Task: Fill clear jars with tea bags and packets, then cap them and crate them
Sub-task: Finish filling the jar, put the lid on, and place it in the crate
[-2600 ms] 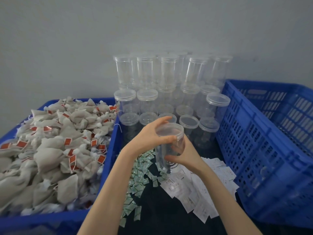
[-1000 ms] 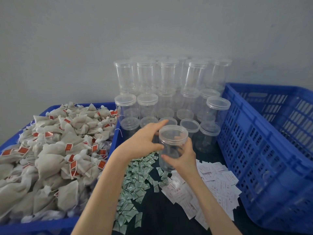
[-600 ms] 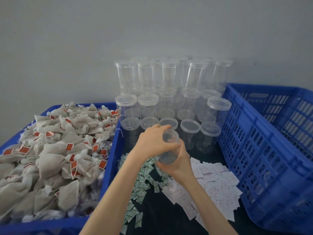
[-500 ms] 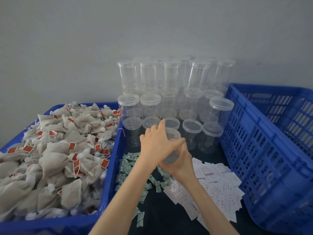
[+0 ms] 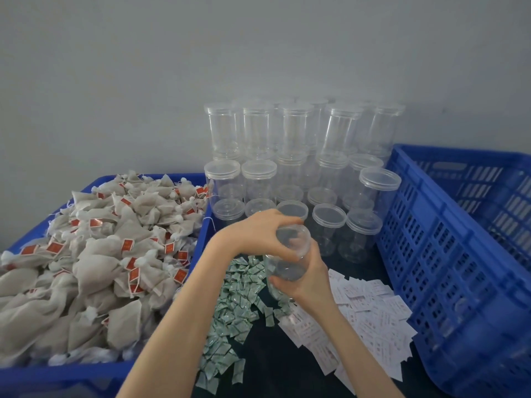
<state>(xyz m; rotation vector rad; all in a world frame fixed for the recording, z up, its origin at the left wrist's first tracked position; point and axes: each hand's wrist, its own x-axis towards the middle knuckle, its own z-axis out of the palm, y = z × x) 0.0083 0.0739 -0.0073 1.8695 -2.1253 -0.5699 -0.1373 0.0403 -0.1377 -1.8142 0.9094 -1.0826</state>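
head cam: left hand [image 5: 258, 235] is curled over the lid end of a clear jar [image 5: 287, 262], right hand [image 5: 309, 280] wrapped round its body, held tipped above the green packets [image 5: 235, 297]. looks empty, hard to be sure through the plastic. slick walls plus twisting could pop it loose into the stacked jars [image 5: 301, 168] and topple them. dark table [image 5: 267, 360], blue crate [image 5: 459, 254] on the right, tea bags [image 5: 100, 254] on the left, plain grey wall [image 5: 143, 67].

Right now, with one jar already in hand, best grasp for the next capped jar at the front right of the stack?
Take the front-right capped jar by its round clear wall just below the lid, coming from the front: neighbours stand close on its left and behind, the blue crate on its right, and the lid may twist loose.
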